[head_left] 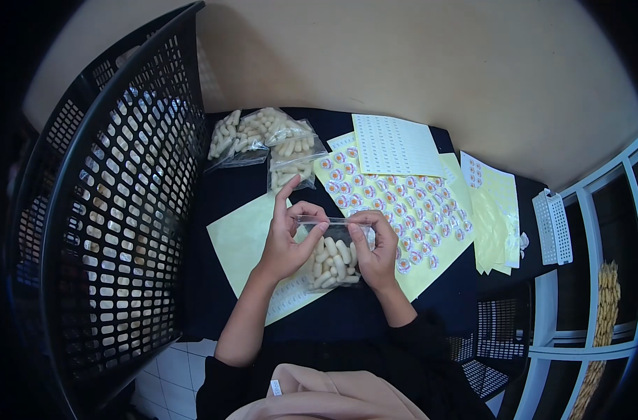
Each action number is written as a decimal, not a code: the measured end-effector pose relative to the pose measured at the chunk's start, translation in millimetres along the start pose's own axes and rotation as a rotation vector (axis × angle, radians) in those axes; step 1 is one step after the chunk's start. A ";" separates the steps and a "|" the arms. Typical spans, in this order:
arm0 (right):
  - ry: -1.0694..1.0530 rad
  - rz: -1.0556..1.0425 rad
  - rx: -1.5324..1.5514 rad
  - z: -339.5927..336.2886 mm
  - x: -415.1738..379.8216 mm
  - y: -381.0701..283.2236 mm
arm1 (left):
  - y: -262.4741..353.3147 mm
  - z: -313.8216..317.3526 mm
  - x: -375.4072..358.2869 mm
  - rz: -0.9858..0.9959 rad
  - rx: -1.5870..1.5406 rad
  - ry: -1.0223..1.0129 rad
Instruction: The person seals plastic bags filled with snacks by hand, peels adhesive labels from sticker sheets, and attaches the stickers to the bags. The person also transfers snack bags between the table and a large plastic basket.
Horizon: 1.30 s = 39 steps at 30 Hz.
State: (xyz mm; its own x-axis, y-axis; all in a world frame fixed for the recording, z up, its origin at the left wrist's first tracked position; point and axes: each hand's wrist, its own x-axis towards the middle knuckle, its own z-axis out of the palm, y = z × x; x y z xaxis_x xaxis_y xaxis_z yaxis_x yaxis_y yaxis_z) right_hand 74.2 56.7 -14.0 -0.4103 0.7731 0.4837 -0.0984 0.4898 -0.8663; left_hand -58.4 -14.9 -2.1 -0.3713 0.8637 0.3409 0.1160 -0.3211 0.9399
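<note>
My left hand [289,238] and my right hand [376,248] hold a small clear bag of pale finger-shaped snacks [334,260] by its top edge, thumbs and fingers pinching the opening. The bag hangs just above a yellow sheet [235,238] on the dark table. A sheet of round orange-and-white stickers [396,199] lies right of my hands, partly under my right hand.
Several filled clear snack bags [266,140] are piled at the back of the table. A tall black perforated basket [116,210] stands at the left. A white label sheet [392,143], more yellow sheets [494,210] and a small white tray [553,227] sit toward the right.
</note>
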 end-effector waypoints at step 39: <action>0.050 -0.029 -0.015 -7.4 3.0 -4.5 | 11.5 -13.4 3.0 -0.139 -0.046 0.042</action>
State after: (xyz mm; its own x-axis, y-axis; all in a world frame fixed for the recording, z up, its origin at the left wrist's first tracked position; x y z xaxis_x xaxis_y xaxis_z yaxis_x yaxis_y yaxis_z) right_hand 80.1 59.8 -7.8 -0.3619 0.7774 0.5145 -0.0956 0.5181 -0.8500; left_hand -70.6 -21.2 9.4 -0.4190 0.8845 0.2052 0.0189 -0.2174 0.9759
